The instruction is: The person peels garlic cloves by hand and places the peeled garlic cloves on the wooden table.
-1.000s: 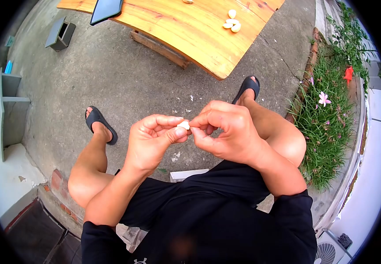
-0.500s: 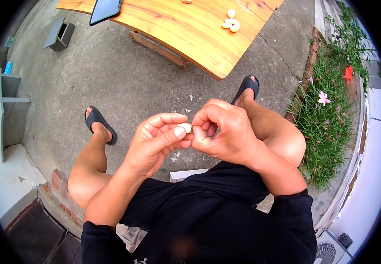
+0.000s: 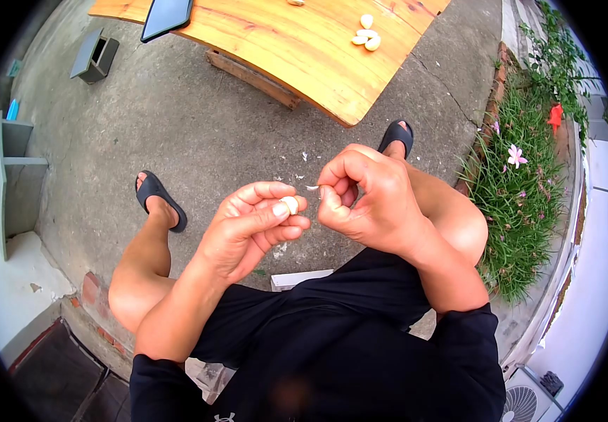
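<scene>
My left hand (image 3: 244, 225) pinches a pale garlic clove (image 3: 290, 205) between thumb and fingers, over the ground between my knees. To its right, my right hand (image 3: 371, 200) is closed in a pinch, a small gap away from the clove. A thin white scrap of garlic skin (image 3: 311, 188) shows at its fingertips. Several peeled garlic cloves (image 3: 367, 34) lie in a small group on the wooden table (image 3: 304, 60) ahead. Another clove (image 3: 295, 2) is partly cut off at the top edge of the view.
A tablet (image 3: 167, 17) lies at the table's near left edge. Bits of skin are scattered on the concrete floor (image 3: 248, 133). A grey box (image 3: 95, 58) stands at the left, and a grassy bed with pink flowers (image 3: 517, 156) runs along the right.
My right hand has moved right, away from the clove, with a scrap of skin at its fingertips. The left hand still holds the clove, now more exposed.
</scene>
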The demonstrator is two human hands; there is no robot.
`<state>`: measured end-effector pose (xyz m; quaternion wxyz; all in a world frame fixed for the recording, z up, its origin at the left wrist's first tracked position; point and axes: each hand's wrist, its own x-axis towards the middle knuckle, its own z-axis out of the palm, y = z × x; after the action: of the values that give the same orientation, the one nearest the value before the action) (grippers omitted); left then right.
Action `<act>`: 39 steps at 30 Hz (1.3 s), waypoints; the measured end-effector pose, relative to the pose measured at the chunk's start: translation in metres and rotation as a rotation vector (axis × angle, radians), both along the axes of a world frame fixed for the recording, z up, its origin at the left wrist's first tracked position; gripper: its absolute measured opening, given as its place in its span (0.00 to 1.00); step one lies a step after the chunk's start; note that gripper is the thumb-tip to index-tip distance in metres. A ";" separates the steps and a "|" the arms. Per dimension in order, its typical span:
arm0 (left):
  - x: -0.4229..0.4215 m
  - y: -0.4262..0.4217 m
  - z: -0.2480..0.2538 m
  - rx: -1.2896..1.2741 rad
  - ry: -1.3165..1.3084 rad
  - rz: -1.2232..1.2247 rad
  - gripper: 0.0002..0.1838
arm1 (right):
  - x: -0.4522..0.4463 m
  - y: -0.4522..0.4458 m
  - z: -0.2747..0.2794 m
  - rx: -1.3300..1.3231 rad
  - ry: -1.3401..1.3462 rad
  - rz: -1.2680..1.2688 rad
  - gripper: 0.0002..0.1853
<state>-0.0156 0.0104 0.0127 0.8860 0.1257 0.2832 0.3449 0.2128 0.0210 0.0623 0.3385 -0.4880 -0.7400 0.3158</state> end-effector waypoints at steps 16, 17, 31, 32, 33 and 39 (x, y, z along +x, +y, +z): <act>0.007 -0.003 -0.003 -0.039 -0.005 0.076 0.08 | -0.007 -0.005 -0.009 0.080 0.116 0.100 0.07; 0.007 -0.004 -0.002 -0.038 0.006 0.079 0.08 | -0.006 -0.004 -0.009 0.099 0.086 0.114 0.07; 0.009 -0.005 0.000 -0.081 -0.025 0.062 0.10 | -0.016 -0.011 -0.015 0.069 0.126 0.000 0.07; 0.009 -0.005 0.000 -0.095 -0.040 0.066 0.11 | -0.016 -0.010 -0.015 0.080 0.114 0.006 0.07; 0.009 -0.005 0.000 -0.070 -0.035 0.071 0.11 | -0.016 -0.010 -0.015 0.090 0.101 0.016 0.07; 0.007 -0.006 -0.002 0.014 0.013 0.037 0.12 | -0.015 -0.011 -0.015 0.060 0.101 0.061 0.06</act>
<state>-0.0088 0.0047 0.0107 0.8766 0.1291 0.2889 0.3626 0.1976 0.0105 0.0475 0.3802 -0.4380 -0.7457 0.3278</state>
